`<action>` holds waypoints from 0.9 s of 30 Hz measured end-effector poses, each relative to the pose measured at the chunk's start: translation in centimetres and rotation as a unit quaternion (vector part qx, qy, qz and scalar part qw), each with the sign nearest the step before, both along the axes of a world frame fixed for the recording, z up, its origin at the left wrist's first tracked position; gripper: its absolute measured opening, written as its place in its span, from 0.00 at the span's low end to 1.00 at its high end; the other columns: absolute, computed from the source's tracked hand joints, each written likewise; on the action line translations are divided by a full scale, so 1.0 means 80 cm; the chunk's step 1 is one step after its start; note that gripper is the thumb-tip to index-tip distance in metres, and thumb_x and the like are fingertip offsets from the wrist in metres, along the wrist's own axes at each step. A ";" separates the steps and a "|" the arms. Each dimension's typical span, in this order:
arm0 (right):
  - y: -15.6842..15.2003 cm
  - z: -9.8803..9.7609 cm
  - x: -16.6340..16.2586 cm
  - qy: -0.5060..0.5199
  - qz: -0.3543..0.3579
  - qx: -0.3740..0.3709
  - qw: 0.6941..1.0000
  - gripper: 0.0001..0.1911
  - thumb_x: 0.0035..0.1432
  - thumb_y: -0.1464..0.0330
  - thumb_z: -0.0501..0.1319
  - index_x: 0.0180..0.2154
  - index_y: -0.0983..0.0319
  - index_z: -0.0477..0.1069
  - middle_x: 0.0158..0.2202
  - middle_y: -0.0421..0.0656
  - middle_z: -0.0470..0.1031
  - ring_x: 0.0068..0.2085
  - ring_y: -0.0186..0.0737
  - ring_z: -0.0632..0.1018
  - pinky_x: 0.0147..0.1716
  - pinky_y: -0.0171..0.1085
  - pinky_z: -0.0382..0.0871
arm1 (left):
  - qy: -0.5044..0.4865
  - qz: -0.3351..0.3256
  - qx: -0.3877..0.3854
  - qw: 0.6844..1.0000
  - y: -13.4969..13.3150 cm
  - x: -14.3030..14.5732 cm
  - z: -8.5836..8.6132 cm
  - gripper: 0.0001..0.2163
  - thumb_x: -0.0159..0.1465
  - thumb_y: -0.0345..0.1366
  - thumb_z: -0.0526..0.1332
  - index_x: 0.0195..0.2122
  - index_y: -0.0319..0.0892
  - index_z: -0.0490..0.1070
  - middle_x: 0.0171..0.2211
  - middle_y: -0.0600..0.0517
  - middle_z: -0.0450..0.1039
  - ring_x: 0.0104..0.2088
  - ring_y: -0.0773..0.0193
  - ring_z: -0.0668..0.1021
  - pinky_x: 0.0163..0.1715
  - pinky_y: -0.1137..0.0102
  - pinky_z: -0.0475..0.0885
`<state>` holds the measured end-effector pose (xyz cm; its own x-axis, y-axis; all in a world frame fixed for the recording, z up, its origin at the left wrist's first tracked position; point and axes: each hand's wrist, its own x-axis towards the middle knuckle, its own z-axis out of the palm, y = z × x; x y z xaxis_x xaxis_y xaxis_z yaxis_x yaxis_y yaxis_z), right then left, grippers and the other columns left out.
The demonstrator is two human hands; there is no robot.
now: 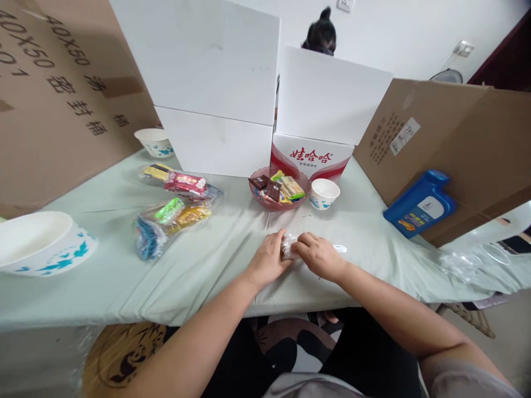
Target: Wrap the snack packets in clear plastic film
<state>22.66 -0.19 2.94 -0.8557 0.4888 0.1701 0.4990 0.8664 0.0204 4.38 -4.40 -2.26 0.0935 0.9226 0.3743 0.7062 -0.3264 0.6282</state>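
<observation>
Between my two hands, close to the front of the table, is a small bundle in crinkled clear plastic wrap; what it contains is mostly covered by my fingers. My left hand is closed around its left side. The fingers of my right hand are bent and pinch the wrap from the right. A small white piece lies just beyond my right hand. Farther back stand a pink bowl with wrapped snacks and a white paper cup.
Plastic-wrapped packs and a second group lie left. Paper bowls stand at the left edge and behind. A blue bottle leans by a cardboard box. White boxes wall the back; a person's head shows behind.
</observation>
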 end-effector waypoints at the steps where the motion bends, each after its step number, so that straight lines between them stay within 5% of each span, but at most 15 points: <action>1: 0.005 -0.002 0.013 0.005 -0.020 -0.002 1.000 0.10 0.65 0.74 0.53 0.43 0.63 0.72 0.39 0.48 0.71 0.40 0.43 0.72 0.36 0.39 0.68 | 0.003 0.002 0.002 1.000 -0.001 0.000 0.000 0.34 0.50 0.31 0.70 0.57 0.43 0.57 0.51 0.43 0.70 0.52 0.48 0.74 0.51 0.52 0.71; 9: 0.038 -0.023 0.128 0.012 -0.228 0.005 0.973 0.09 0.63 0.71 0.55 0.37 0.62 0.75 0.36 0.49 0.73 0.41 0.47 0.74 0.42 0.44 0.69 | -0.006 0.008 0.048 0.999 -0.005 0.007 0.007 0.25 0.52 0.32 0.69 0.50 0.43 0.64 0.48 0.44 0.72 0.50 0.50 0.75 0.49 0.54 0.72; 12: 0.024 -0.018 0.109 0.110 -0.177 -0.011 0.978 0.10 0.63 0.63 0.59 0.43 0.61 0.73 0.43 0.51 0.74 0.48 0.51 0.72 0.48 0.50 0.68 | -0.004 -0.018 0.082 0.996 -0.006 0.008 0.013 0.20 0.54 0.29 0.66 0.48 0.43 0.66 0.46 0.46 0.74 0.50 0.51 0.75 0.52 0.53 0.69; 16: -0.002 -0.010 0.048 0.206 -0.009 -0.093 0.974 0.39 0.54 0.52 0.65 0.61 0.61 0.57 0.58 0.56 0.65 0.58 0.54 0.67 0.54 0.54 0.66 | 0.008 -0.077 0.101 0.992 -0.008 0.006 0.017 0.24 0.55 0.26 0.64 0.53 0.44 0.65 0.50 0.46 0.73 0.54 0.52 0.73 0.54 0.54 0.67; 21: 0.004 -0.018 0.031 0.289 -0.018 -0.113 0.950 0.08 0.63 0.67 0.56 0.43 0.59 0.71 0.46 0.50 0.75 0.50 0.47 0.74 0.50 0.50 0.69 | 0.021 -0.101 0.107 0.989 -0.004 0.001 0.020 0.13 0.57 0.25 0.63 0.43 0.44 0.75 0.42 0.49 0.78 0.48 0.53 0.76 0.50 0.55 0.71; 27: 0.014 -0.026 0.084 0.403 -0.203 -0.242 0.859 0.09 0.58 0.63 0.58 0.37 0.59 0.73 0.40 0.46 0.79 0.43 0.45 0.79 0.45 0.45 0.71 | -0.123 -0.056 0.141 0.981 -0.001 -0.001 0.021 0.08 0.64 0.32 0.59 0.39 0.48 0.78 0.41 0.49 0.80 0.48 0.56 0.77 0.52 0.54 0.72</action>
<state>29.37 0.93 0.86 -0.2976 0.8997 0.3193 0.4449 0.4266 -0.7874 4.31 -4.45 -0.59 0.0641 0.7678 0.6375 0.4947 -0.5793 0.6479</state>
